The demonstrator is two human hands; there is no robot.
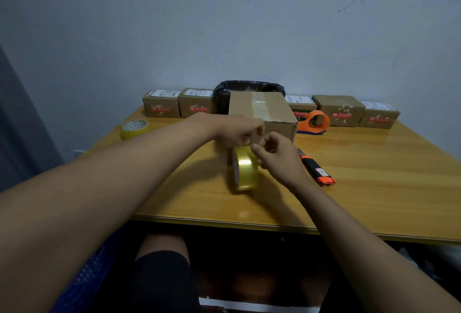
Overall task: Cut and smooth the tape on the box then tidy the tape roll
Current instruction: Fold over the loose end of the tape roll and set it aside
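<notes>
A brown cardboard box [270, 108] with clear tape along its top seam stands mid-table. Just in front of it a yellowish roll of clear tape [243, 169] stands on its edge, hanging from a strip that runs up to the box front. My left hand [237, 132] pinches that strip at the box's lower front edge. My right hand [277, 155] is beside the roll's right side, fingers curled and pinching at the tape near the roll's top. An orange and black utility knife [318, 169] lies on the table to the right of my right hand.
An orange tape dispenser [315, 122] sits right of the box. A second tape roll [134, 128] lies flat at the far left. Several small labelled parcels [162, 104] line the wall, with a black-bagged bin [247, 88] behind the box. The table's front edge [249, 223] is near my knees.
</notes>
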